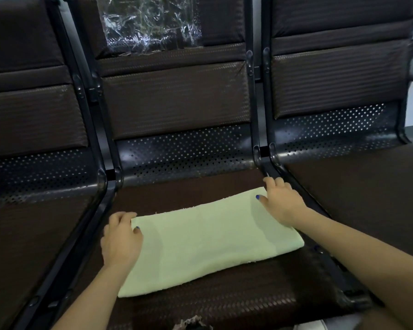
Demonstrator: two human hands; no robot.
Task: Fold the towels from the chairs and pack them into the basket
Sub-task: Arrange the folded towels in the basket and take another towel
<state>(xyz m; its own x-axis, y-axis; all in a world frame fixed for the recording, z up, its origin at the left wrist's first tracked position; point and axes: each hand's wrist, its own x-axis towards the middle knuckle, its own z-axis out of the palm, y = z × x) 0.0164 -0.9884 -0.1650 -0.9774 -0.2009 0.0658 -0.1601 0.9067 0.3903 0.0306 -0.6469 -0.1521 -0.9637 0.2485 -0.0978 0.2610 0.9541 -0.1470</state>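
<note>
Towel: a pale green towel (208, 241) lies folded into a long strip on the middle seat (200, 303), in the lower centre of the frame, running from lower left up toward the right.
Left hand: the left hand (121, 239) sits at the towel's left end, at the far corner. The thumb lies on top of the cloth and the other fingers (119, 216) curl around the edge, so the corner is pinched between them.
Right hand: the right hand (283, 200) rests on the towel's far right corner, right of centre in the frame. The thumb presses on the cloth; the other fingers are loosely curled over the corner toward the seat, and whether they tuck under the cloth cannot be told.
Seats: 3 dark brown padded seats stand side by side across the frame, joined by black metal rails, with perforated metal between backrests and cushions.
Plastic: a crinkled clear plastic sheet (150, 22) is stuck on the middle backrest, at the top centre of the frame.
Tear: torn padding (191, 323) shows at the front edge of the middle seat, bottom centre.
</note>
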